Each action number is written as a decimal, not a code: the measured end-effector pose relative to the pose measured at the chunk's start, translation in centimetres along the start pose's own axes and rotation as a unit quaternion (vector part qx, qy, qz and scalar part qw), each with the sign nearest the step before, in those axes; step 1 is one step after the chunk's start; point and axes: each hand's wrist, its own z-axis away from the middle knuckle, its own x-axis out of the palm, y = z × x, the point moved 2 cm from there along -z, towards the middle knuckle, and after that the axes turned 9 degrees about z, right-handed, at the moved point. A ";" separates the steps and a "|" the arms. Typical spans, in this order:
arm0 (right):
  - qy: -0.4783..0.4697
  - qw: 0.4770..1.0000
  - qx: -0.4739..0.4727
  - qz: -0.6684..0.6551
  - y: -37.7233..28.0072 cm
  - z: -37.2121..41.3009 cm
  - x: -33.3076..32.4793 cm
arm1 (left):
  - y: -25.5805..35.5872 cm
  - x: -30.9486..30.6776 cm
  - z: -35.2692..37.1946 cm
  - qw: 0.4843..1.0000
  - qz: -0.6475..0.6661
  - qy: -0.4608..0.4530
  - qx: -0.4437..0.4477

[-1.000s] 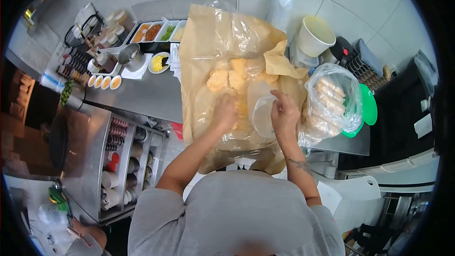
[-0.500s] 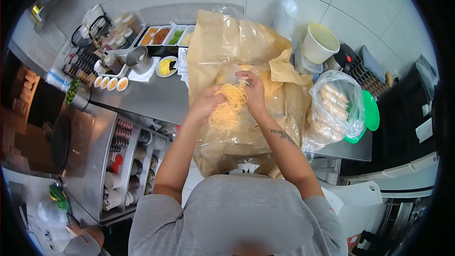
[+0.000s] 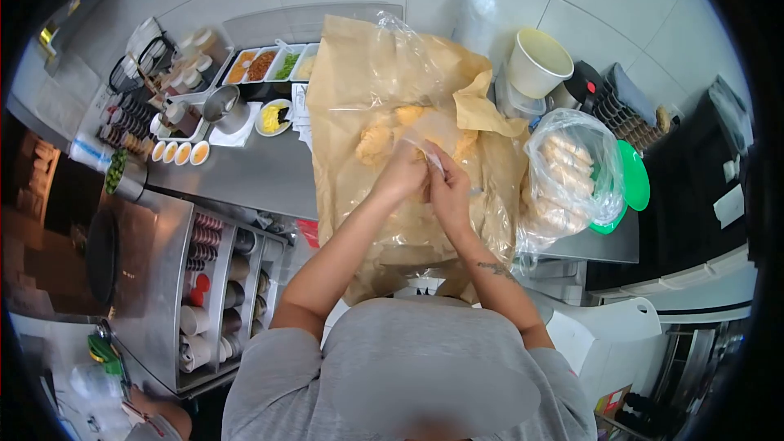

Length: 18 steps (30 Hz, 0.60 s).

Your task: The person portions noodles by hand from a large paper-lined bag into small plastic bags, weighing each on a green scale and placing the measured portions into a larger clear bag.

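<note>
My left hand [image 3: 404, 173] is closed at a small clear plastic bag [image 3: 433, 131], its fingers mostly hidden from above. Right against it, my right hand [image 3: 448, 189] pinches the bag's edge between thumb and fingers. Beyond both hands, clumps of thin yellow noodles [image 3: 375, 144] rest on a large sheet of brown paper [image 3: 351, 73], part of which has clear plastic over it. Some noodles are covered by the bag and my hands. Whether the small bag contains anything cannot be made out.
To the right lies a clear bag of pale wrapped portions [image 3: 567, 184], with a green lid [image 3: 634, 173] behind it. A white bucket [image 3: 541, 64] stands at the back. On the left are topping trays [image 3: 263, 65], a metal pot [image 3: 227, 109] and several small sauce cups [image 3: 181, 153].
The noodle bundle at my left hand no longer shows there. My left hand has moved right to meet my right hand at the plastic bag. My right hand has come slightly nearer my body.
</note>
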 end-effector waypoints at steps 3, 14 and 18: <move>0.013 1.000 0.016 -0.010 -1.9 -1.3 -1.9 | 1.5 1.6 -1.4 0.933 -0.323 -0.114 0.110; 0.235 0.970 -0.035 -0.057 -2.3 -13.5 -10.3 | -4.7 -7.5 -8.7 0.819 -0.516 0.090 0.234; 0.168 0.984 -0.004 0.051 -1.0 -12.6 -9.8 | -8.0 -10.0 -9.1 0.824 -0.542 0.119 0.118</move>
